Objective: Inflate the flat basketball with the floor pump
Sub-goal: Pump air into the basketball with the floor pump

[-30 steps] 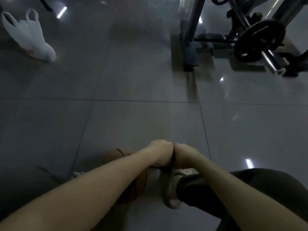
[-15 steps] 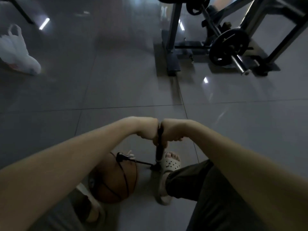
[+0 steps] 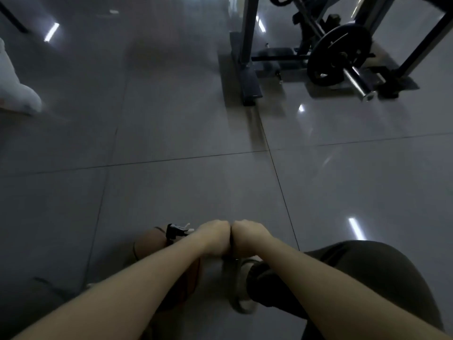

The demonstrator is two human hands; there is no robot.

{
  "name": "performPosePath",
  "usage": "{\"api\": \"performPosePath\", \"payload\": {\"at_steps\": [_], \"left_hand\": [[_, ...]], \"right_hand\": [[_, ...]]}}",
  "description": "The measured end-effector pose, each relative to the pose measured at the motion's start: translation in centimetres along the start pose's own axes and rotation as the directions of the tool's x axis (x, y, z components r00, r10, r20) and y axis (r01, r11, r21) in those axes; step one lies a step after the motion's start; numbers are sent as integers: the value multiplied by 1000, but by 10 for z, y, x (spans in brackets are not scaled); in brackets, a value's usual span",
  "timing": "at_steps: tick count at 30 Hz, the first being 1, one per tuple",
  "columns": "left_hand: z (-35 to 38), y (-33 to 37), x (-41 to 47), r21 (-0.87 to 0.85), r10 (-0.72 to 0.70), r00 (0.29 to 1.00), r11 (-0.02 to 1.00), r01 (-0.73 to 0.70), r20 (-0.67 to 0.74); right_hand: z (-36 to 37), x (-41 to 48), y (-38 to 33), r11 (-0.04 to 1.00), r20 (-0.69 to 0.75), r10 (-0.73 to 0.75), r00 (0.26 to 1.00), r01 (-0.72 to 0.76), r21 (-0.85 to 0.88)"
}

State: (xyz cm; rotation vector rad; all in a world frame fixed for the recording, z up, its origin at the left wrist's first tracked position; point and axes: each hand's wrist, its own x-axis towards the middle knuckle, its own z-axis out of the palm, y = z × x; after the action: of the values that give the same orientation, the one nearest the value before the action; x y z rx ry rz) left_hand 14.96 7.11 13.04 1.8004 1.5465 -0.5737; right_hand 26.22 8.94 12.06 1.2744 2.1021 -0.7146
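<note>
Here, left hand [image 3: 215, 238]: seen as a fist, with the fingers curled down round the pump handle [image 3: 231, 245], of which only a dark sliver is shown between the two fists.
Right hand [image 3: 247, 235]: clenched likewise on the same handle, its knuckles pressed against those of the left hand.
Basketball [image 3: 148, 244]: laid on the floor to the left of the fists, brown with dark seams, and largely covered by the left forearm.
Hose head [image 3: 175, 230]: a black fitting seen at the top of the ball; whether it is seated in the valve cannot be told.
Sandal [image 3: 241, 288]: pale, worn on a foot, set just below the fists and beside the ball.
Trouser leg [image 3: 367, 278]: dark, bent at the lower right.
Floor [image 3: 186, 133]: glossy grey tiles in which strip lights are reflected.
Weight plate [image 3: 339, 52]: black, carried on a chrome barbell sleeve [image 3: 359, 82] at the upper right, well apart from the hands.
Plastic bag [image 3: 14, 92]: white, cut off by the left edge.
</note>
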Motion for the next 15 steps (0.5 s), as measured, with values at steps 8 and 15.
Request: {"api": "performPosePath", "payload": {"at_steps": [8, 15], "left_hand": [[-5, 3, -3, 71, 38, 999, 997, -38, 9], [-121, 15, -61, -81, 46, 999, 996, -44, 26]], "right_hand": [[-15, -7, -4, 999, 188, 20, 982, -15, -29], [-128, -71, 6, 958, 98, -9, 995, -20, 288]]}}
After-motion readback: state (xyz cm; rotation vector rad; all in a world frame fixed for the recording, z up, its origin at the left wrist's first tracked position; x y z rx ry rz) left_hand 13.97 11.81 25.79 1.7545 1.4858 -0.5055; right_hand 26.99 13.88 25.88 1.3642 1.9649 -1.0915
